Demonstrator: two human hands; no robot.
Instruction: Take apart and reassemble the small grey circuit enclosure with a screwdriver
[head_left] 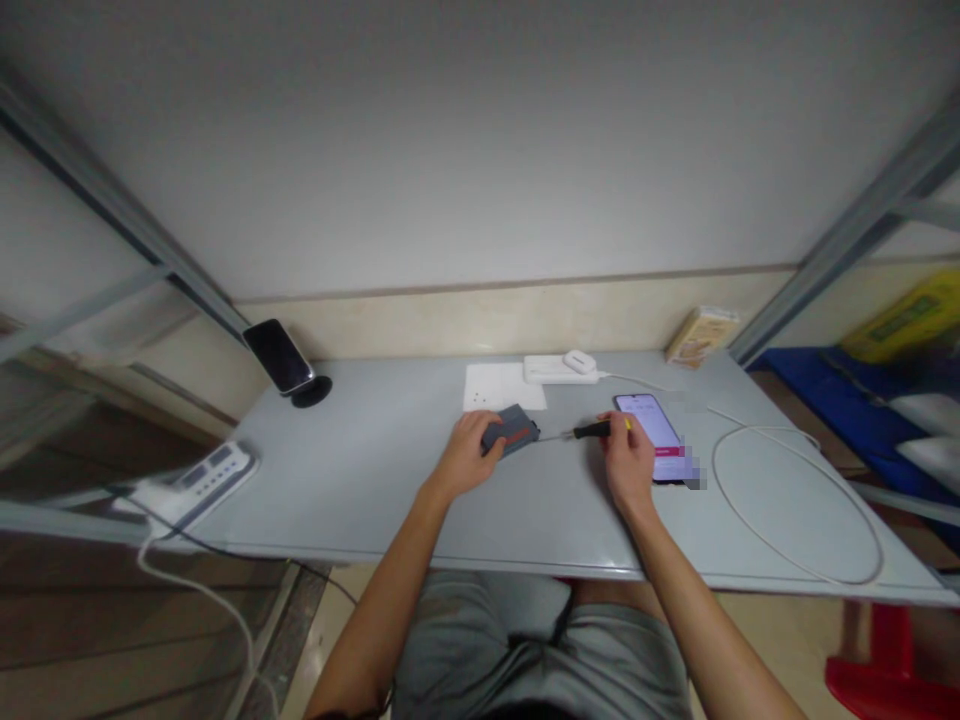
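Observation:
My left hand [472,452] is closed around the left end of a small dark grey box-shaped device [511,428] with a reddish stripe, resting on or just above the table. In my right hand [628,455] is a screwdriver [592,430] with a black and yellow handle. Its metal shaft points left, and the tip meets or nearly meets the device's right end; I cannot tell which. Under the device's far side lies a white sheet [487,385] with several tiny dark specks, too small to name. A lit smartphone [651,420] lies just right of my right hand, partly covered by it.
A white power strip [559,372] with a charger stands at the back, its cable [720,490] looping right. On the left are a phone on a stand [279,357] and another power strip [199,487]. A small box [701,337] stands back right. Metal posts flank the table [337,500].

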